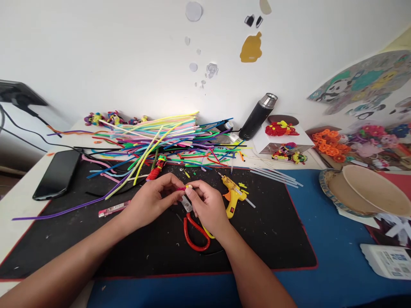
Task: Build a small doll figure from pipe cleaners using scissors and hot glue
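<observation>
My left hand and my right hand meet over the middle of the black mat. Between their fingertips is a small piece of magenta pipe cleaner with a bit of yellow at its right end, partly covered by the fingers. Both hands are closed in a pinch on it. Scissors with red handles lie beneath my hands, their blades partly hidden. Just behind my left hand lies a red pipe-cleaner figure with a green and yellow top. To the right of my right hand rests a yellow glue gun.
A heap of coloured pipe cleaners spreads along the wall. A black phone lies left, near cables. A black flask stands at the back beside a white box. Clear glue sticks and a round basket are right.
</observation>
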Demonstrator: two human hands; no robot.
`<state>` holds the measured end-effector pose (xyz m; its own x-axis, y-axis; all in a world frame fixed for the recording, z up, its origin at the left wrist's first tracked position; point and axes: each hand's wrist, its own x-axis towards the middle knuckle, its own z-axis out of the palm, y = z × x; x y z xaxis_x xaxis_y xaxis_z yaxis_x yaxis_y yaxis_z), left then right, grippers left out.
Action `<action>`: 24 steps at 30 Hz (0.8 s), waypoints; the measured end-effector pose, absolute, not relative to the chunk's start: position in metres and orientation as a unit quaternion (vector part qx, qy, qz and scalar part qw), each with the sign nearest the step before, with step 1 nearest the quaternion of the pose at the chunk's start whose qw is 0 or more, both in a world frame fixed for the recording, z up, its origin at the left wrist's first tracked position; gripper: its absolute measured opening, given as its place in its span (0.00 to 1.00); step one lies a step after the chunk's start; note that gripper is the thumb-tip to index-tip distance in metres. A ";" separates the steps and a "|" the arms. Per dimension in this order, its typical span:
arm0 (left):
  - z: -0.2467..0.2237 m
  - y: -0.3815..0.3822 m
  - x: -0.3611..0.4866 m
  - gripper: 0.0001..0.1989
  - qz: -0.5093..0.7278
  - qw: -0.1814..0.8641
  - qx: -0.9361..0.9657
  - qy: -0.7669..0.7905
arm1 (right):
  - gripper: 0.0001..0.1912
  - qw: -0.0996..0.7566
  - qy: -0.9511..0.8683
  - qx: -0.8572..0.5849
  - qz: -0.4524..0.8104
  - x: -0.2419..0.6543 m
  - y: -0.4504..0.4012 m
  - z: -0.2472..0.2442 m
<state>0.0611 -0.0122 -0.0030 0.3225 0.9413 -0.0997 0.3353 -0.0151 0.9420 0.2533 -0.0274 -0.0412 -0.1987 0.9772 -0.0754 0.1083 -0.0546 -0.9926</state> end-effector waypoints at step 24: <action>0.002 -0.003 0.059 0.18 0.387 0.570 0.551 0.471 | 0.12 0.430 -0.509 -0.467 0.581 0.251 -0.027 -0.032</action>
